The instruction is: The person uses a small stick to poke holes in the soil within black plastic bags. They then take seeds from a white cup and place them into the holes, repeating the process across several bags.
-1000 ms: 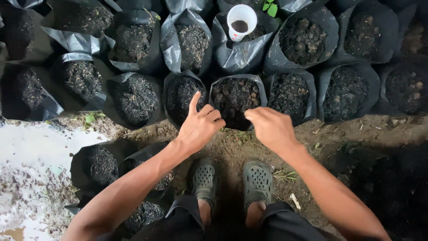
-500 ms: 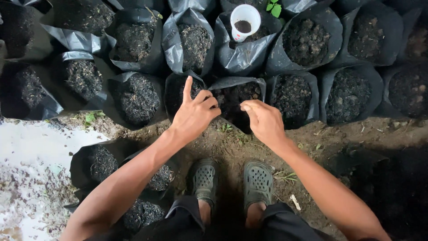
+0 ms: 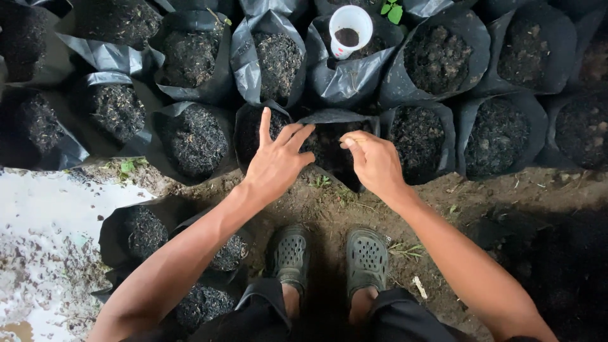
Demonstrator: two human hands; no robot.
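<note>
— So where do the fingers sit?
— Left hand (image 3: 277, 166) is spread, fingertips over the black soil bag (image 3: 335, 149) at frame centre, holding nothing. Right hand (image 3: 375, 161) curls its fingers together above the bag's right side; whether they pinch anything, I cannot tell.
— Beyond?
— White cup (image 3: 346, 28) up top.

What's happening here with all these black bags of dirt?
A person crouches over rows of black plastic grow bags filled with dark soil. Both bare hands are at one bag in the front row: the left hand lies open, fingers spread over its near rim, while the right hand has its fingers pinched together over the soil; whether it holds anything is too small to tell. A white cup with something dark inside sits in a bag in the row behind. The person's grey clogs stand on bare earth.
</note>
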